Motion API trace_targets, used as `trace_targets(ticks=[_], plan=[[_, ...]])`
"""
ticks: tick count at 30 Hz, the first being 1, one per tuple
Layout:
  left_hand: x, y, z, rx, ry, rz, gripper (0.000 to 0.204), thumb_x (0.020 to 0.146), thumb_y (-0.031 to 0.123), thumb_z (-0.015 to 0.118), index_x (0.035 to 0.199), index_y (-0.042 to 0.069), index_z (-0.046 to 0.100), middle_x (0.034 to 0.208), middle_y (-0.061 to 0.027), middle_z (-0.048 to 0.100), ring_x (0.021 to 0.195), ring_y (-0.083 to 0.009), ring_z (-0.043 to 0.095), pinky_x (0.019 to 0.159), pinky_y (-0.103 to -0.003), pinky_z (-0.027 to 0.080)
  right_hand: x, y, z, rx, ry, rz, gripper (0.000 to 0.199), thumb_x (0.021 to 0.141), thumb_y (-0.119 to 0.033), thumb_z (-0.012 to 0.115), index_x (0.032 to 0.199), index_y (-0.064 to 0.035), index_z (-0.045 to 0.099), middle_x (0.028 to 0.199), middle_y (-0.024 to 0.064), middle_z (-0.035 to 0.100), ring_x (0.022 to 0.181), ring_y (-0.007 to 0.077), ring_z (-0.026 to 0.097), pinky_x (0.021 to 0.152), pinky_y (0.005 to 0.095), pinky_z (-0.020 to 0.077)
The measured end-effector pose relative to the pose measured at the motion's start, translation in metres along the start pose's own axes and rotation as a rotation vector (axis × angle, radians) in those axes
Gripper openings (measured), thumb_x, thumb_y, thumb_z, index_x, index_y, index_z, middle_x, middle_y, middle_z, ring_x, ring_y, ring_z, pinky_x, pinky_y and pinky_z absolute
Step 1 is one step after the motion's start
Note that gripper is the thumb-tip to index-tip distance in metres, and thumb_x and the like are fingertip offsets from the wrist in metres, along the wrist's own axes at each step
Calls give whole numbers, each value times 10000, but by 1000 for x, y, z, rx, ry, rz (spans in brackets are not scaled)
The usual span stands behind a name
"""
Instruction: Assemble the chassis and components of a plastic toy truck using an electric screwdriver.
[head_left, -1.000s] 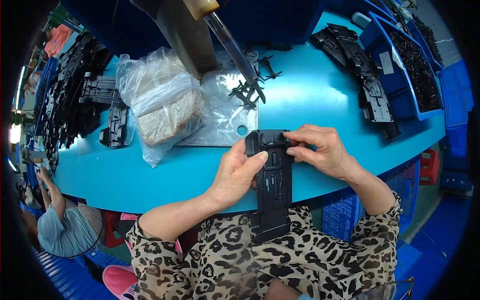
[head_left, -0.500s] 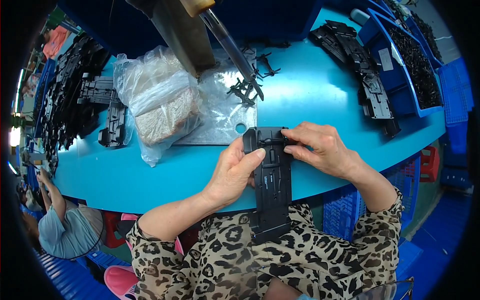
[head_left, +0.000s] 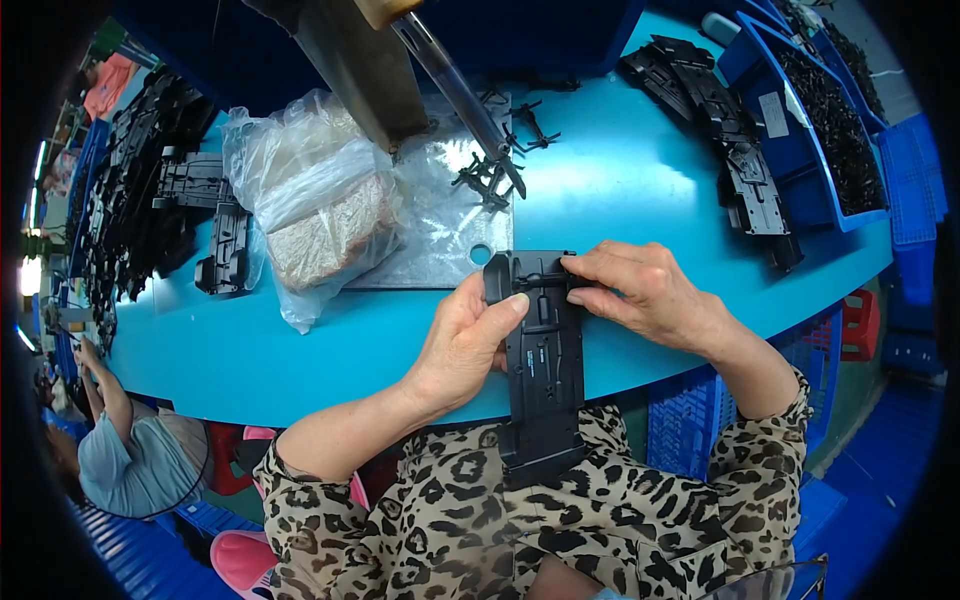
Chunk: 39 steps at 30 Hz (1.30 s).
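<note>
Long black plastic part [head_left: 543, 360] held between both hands, far end over the blue table [head_left: 620, 190] edge, near end hanging down toward the lap. Left hand [head_left: 465, 345] wrapped along its left side, thumb pressed on the face; right hand [head_left: 640, 290] pinching the top right corner with fingertips. Likely to slip or twist if the thumb pressure eases, since most of the length hangs unsupported. Just beyond the hands: small black clips [head_left: 495, 170] on a clear plastic sheet [head_left: 440, 235]. Left of the left hand: crumpled plastic bag [head_left: 310, 205] and a pile of black parts [head_left: 150, 190]. Right of the right hand: a row of black parts [head_left: 720, 120] and a blue bin [head_left: 800, 120]. Overhead tool [head_left: 455, 90] hanging above the clips, crowding any reach forward.
</note>
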<state>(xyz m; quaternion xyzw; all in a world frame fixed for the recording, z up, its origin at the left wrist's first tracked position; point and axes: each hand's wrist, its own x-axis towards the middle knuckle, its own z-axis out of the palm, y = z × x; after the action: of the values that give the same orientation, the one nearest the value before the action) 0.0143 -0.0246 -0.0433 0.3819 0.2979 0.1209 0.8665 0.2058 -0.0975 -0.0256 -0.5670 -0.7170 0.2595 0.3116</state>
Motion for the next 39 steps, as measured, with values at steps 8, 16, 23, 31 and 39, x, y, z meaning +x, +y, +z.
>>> trace_targets(ticks=[8,16,23,31,39], plan=[[1,-1,1,-39,7,2,276,851,163,446,1065,11,361,840,-55,529,652,-72,559,494,-206,490,2,-3,-2,20,-21,12,267,707,-61,607,937,57,537,744,152,551,599,280,551,512,333,448],[2,-3,-1,-47,1,-10,260,850,148,441,1068,21,373,853,-44,537,647,-62,556,472,-194,482,-1,-2,6,-152,73,-98,238,689,-59,611,898,30,544,689,118,537,563,251,538,497,332,430],[2,-5,0,-34,20,38,247,850,148,437,1055,22,377,814,-25,521,627,-50,542,467,-195,476,-4,-6,13,-378,91,-159,211,688,-57,586,874,34,548,673,75,523,559,207,523,507,316,398],[1,-7,1,-2,71,109,215,851,168,442,1017,35,412,759,-5,509,538,-26,465,410,-163,368,-4,-38,24,-440,193,-118,334,676,-61,586,975,63,505,883,163,496,759,275,505,636,356,406],[-1,4,17,-36,33,60,228,855,129,426,1059,30,400,982,-57,497,876,-102,496,727,-252,439,-5,-63,23,-443,74,53,764,648,-478,614,1111,90,395,994,235,438,823,362,467,707,417,390]])
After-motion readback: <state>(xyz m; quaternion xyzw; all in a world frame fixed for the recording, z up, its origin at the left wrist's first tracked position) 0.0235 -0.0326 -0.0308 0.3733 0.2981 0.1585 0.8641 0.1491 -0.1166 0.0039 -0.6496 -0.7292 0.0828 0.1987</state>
